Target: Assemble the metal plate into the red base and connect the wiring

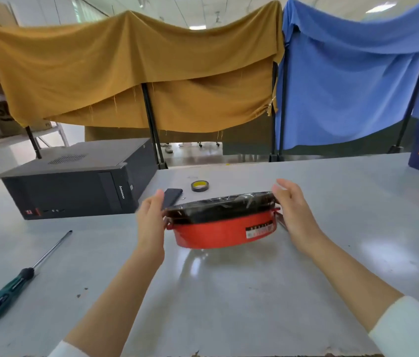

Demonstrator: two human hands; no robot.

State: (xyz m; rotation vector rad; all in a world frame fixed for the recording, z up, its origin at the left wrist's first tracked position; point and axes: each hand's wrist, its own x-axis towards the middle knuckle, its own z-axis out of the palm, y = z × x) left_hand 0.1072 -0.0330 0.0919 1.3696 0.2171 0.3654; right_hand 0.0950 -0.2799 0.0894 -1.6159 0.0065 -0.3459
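- red base (pixel 218 234) with dark plate (pixel 218 206) on top, mid desk (pixel 229 300), tilted
- left hand (pixel 151 217), right hand (pixel 293 210): fingers straight, flanking plate rim
- screwdriver (pixel 17 282) near left edge

body: two bare forearms, no gloves | left hand (pixel 151 217): no rings or watch visible | right hand (pixel 294 208): same | left sleeve (pixel 66 350): white, cuff pushed back near elbow | right sleeve (pixel 411 328): white, smooth cuff edge, unmarked
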